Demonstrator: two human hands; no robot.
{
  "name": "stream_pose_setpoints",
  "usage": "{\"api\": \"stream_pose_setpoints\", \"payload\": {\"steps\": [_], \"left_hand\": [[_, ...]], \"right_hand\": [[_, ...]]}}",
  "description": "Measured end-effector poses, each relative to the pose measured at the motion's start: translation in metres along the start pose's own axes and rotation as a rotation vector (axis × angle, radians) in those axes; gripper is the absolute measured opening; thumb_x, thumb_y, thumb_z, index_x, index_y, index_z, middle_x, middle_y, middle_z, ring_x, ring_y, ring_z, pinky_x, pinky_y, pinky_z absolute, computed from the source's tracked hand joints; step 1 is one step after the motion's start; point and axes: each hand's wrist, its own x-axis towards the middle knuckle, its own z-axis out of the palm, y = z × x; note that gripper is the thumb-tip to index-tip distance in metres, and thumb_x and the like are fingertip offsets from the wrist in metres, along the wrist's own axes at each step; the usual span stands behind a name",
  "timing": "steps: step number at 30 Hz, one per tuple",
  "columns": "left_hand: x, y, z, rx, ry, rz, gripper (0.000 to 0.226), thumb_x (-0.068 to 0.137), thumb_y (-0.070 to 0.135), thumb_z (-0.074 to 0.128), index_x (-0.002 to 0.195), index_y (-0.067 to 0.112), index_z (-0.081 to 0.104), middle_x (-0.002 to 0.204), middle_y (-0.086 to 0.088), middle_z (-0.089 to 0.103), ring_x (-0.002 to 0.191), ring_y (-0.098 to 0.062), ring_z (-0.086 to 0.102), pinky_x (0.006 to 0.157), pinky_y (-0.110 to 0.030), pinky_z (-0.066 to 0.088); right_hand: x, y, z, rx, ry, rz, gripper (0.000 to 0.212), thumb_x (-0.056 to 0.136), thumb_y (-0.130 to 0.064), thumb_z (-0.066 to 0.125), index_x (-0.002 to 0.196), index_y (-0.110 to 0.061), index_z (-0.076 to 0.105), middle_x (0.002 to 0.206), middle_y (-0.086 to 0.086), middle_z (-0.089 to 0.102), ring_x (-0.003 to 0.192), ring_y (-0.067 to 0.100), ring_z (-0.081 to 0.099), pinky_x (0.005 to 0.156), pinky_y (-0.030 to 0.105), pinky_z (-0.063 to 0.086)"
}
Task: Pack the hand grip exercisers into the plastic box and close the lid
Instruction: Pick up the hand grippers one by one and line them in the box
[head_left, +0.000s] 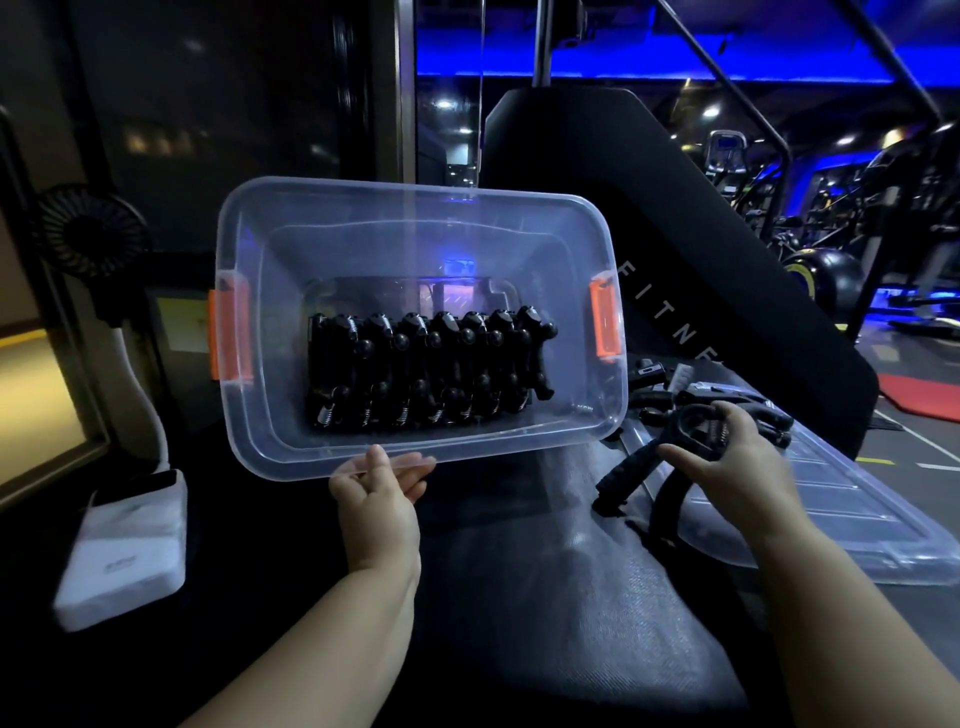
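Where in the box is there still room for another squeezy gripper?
In the plastic box, bare floor shows right of the packed grippers, toward the right orange latch, and along the far wall. The left and middle are crowded.

Clear glossy plastic box (260, 312) with orange clips (605, 325); matt black exercisers (431, 364) with metal springs.

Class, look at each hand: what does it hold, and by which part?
Left hand holds the plastic box by its near rim. Right hand holds a hand grip exerciser at its spring end.
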Motion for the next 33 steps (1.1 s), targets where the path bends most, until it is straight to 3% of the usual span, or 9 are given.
{"api": "stream_pose_setpoints", "payload": {"steps": [4, 7, 10, 13, 18, 25, 27, 31, 33], "left_hand": [[0.000, 0.001, 0.001, -0.026, -0.004, -0.006, 0.014, 0.103, 0.025, 0.033, 0.091, 0.023, 0.038, 0.076, -0.006, 0.067, 0.067, -0.014, 0.069, 0.068, -0.028, 0.051], [0.000, 0.002, 0.002, -0.048, -0.009, -0.019, 0.014, 0.104, 0.025, 0.032, 0.091, 0.023, 0.037, 0.075, -0.006, 0.067, 0.072, -0.019, 0.069, 0.069, -0.029, 0.051], [0.000, 0.002, 0.002, -0.048, -0.021, -0.026, 0.014, 0.104, 0.026, 0.031, 0.092, 0.023, 0.038, 0.077, -0.008, 0.069, 0.076, -0.021, 0.070, 0.070, -0.030, 0.051], [0.001, 0.002, 0.002, -0.049, -0.025, -0.029, 0.014, 0.104, 0.027, 0.030, 0.092, 0.023, 0.037, 0.080, -0.009, 0.069, 0.076, -0.022, 0.070, 0.070, -0.030, 0.051], [0.000, 0.002, 0.002, -0.057, -0.028, -0.034, 0.015, 0.104, 0.027, 0.029, 0.091, 0.024, 0.036, 0.077, -0.007, 0.070, 0.075, -0.022, 0.070, 0.068, -0.029, 0.051], [0.003, -0.001, 0.001, -0.063, -0.038, -0.026, 0.015, 0.104, 0.028, 0.029, 0.091, 0.024, 0.035, 0.065, -0.002, 0.071, 0.071, -0.020, 0.070, 0.067, -0.028, 0.051], [0.004, -0.002, 0.001, -0.061, -0.041, -0.024, 0.015, 0.104, 0.028, 0.029, 0.091, 0.024, 0.035, 0.065, -0.002, 0.071, 0.072, -0.021, 0.071, 0.067, -0.029, 0.051], [0.004, -0.002, 0.001, -0.059, -0.037, -0.029, 0.015, 0.104, 0.028, 0.029, 0.094, 0.021, 0.037, 0.073, -0.007, 0.071, 0.075, -0.024, 0.071, 0.069, -0.031, 0.051], [0.004, -0.001, 0.002, -0.059, -0.038, -0.031, 0.015, 0.104, 0.028, 0.029, 0.094, 0.020, 0.037, 0.074, -0.008, 0.070, 0.075, -0.024, 0.071, 0.070, -0.031, 0.052]], "right_hand": [[-0.004, -0.011, 0.001, 0.067, -0.028, -0.109, 0.081, 0.075, -0.039, 0.079, 0.142, -0.034, 0.035, 0.127, 0.009, 0.060, 0.118, 0.028, 0.054, 0.089, 0.036, 0.042], [-0.007, -0.018, 0.003, 0.167, -0.011, -0.189, 0.080, 0.070, -0.030, 0.084, 0.138, -0.032, 0.043, 0.115, 0.000, 0.065, 0.108, 0.018, 0.059, 0.090, 0.031, 0.044], [-0.012, -0.026, 0.004, 0.246, -0.014, -0.265, 0.048, 0.067, -0.020, 0.086, 0.109, -0.028, 0.063, 0.089, -0.012, 0.070, 0.081, 0.000, 0.064, 0.071, 0.009, 0.042], [-0.014, -0.031, 0.008, 0.323, -0.048, -0.307, 0.031, 0.071, -0.016, 0.083, 0.087, -0.036, 0.066, 0.071, -0.018, 0.068, 0.066, -0.005, 0.060, 0.062, 0.005, 0.042], [-0.015, -0.031, 0.006, 0.491, -0.145, -0.306, 0.029, 0.082, -0.007, 0.072, 0.095, -0.032, 0.066, 0.078, -0.012, 0.070, 0.070, 0.002, 0.061, 0.070, 0.018, 0.048], [-0.018, -0.038, 0.010, 0.641, -0.198, -0.271, 0.022, 0.080, -0.002, 0.073, 0.100, -0.009, 0.067, 0.089, 0.004, 0.072, 0.079, 0.010, 0.067, 0.070, 0.014, 0.051], [-0.019, -0.040, 0.013, 0.644, -0.185, -0.248, 0.022, 0.081, -0.008, 0.073, 0.101, -0.012, 0.064, 0.090, 0.006, 0.070, 0.079, 0.009, 0.066, 0.069, 0.015, 0.052], [-0.021, -0.041, 0.017, 0.649, -0.232, -0.195, 0.016, 0.086, -0.019, 0.068, 0.098, -0.023, 0.058, 0.095, 0.011, 0.071, 0.092, 0.027, 0.069, 0.086, 0.042, 0.054], [-0.022, -0.045, 0.014, 0.728, -0.314, -0.168, 0.017, 0.087, -0.017, 0.065, 0.101, -0.020, 0.055, 0.098, 0.015, 0.071, 0.095, 0.032, 0.069, 0.089, 0.048, 0.051]]}}
